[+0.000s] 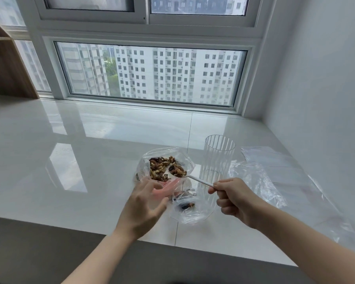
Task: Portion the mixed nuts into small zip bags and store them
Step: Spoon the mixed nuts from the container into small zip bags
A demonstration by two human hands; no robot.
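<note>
On the white counter (90, 160) the large bag of mixed nuts (164, 167) lies open near the front edge, with a small zip bag (190, 209) holding a few nuts just in front of it. The right hand (232, 198) has its fingers curled round the handle of a white spoon (195, 179) loaded over the large bag. The left hand (146, 203), fingers spread, touches the plastic. That film looks light, limp and slippery; hold it best by the stiffer zip rim. A ribbed clear glass (217, 158) stands close.

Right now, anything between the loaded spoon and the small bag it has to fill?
Nothing solid that shows. The spoon, held by the right hand, is over the nut bag; the small zip bag lies just nearer, its mouth crumpled.
</note>
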